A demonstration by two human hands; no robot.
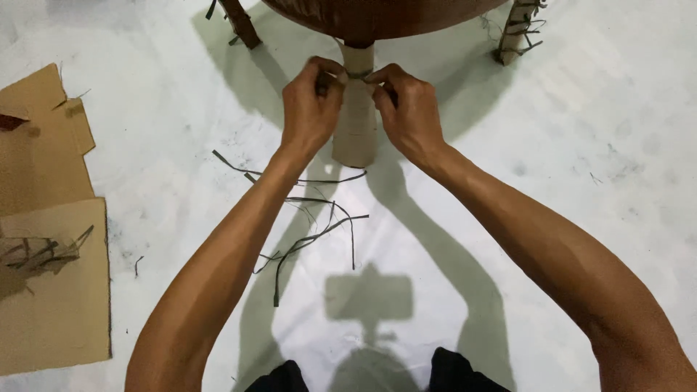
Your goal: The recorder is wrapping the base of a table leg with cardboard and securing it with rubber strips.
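The pale floor (581, 145) fills most of the view, with flattened brown cardboard sheets (51, 283) lying along its left edge and a small heap of dark strips (36, 254) on top of them. At the top, the round brown underside of a piece of furniture (377, 18) stands on paper-wrapped legs; one wrapped leg (356, 127) comes down in the middle, another with loose strip ends (519, 33) stands at the upper right, and a darker bare one (241, 23) at the upper left. The left hand (311, 112) and the right hand (408, 109) meet at the upper part of the middle leg, one on either side. The fingers of both hands are pinched on a thin dark strip (358, 73) drawn across the leg just under the top, the left fingers (324, 81) gripping one end and the right fingers (381, 78) the other. More long dark strips (312, 232) lie loose on the floor just below the leg, between the forearms
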